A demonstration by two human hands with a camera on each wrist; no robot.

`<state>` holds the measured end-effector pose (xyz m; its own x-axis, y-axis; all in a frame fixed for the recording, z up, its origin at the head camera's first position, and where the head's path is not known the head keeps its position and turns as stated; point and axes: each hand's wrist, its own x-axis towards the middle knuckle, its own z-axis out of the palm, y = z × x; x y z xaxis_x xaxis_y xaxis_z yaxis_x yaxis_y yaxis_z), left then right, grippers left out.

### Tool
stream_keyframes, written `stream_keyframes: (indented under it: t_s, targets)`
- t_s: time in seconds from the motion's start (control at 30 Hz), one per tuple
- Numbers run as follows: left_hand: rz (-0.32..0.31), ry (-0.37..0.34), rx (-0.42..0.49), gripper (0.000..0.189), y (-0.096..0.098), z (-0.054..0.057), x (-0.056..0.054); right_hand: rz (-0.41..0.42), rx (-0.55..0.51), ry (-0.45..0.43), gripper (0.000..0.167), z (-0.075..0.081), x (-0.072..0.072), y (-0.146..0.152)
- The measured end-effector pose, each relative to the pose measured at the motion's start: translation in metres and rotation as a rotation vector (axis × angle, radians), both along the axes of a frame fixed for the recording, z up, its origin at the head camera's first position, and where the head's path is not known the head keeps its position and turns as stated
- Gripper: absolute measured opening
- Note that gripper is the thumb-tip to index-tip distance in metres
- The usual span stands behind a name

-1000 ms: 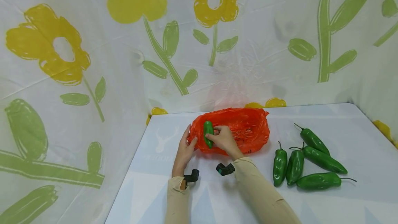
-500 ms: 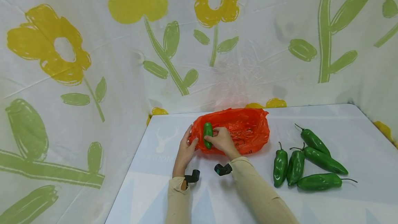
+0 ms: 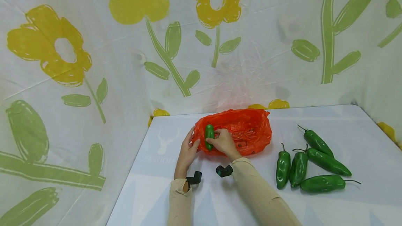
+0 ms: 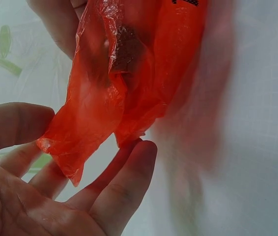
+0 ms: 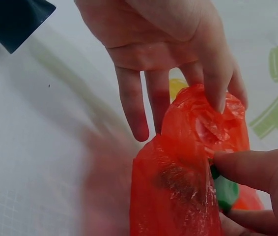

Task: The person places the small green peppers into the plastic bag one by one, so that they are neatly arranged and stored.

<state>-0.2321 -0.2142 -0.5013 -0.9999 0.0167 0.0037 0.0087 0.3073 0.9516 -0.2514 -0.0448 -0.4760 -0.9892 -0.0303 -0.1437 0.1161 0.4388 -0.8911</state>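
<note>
A green chili pepper [image 3: 209,137] stands roughly upright over the left part of a red plastic bag [image 3: 262,141], whose mouth faces up. My right hand [image 3: 225,142] pinches this pepper between thumb and fingers, inside the bag's near edge. At the bag's left end, my left hand [image 3: 188,152] holds the thin plastic between thumb and fingertips. In the left wrist view, the left-hand fingers [image 4: 129,182] lie against the bag's drooping corner [image 4: 75,147]. The right wrist view shows only a bit of the pepper [image 5: 226,191] behind the red film.
Several green chili peppers [image 3: 323,183] with stems lie grouped on the white table [image 3: 329,121] right of the bag. A flower-printed curtain [image 3: 267,58] rises behind the table. Black wrist cameras [image 3: 224,171] stick out near both sleeves.
My right hand has moved slightly left and down with the pepper, which sits a little lower against the bag. My left hand stays at the bag's left end.
</note>
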Motion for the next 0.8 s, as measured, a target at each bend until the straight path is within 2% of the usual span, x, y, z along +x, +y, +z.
stream_keyframes:
  t_s: [0.8]
  targets:
    - [-0.013,0.012,0.008,0.059,0.001,-0.003,-0.002,0.012,0.019,-0.041,0.038,-0.013,-0.001,-0.003]
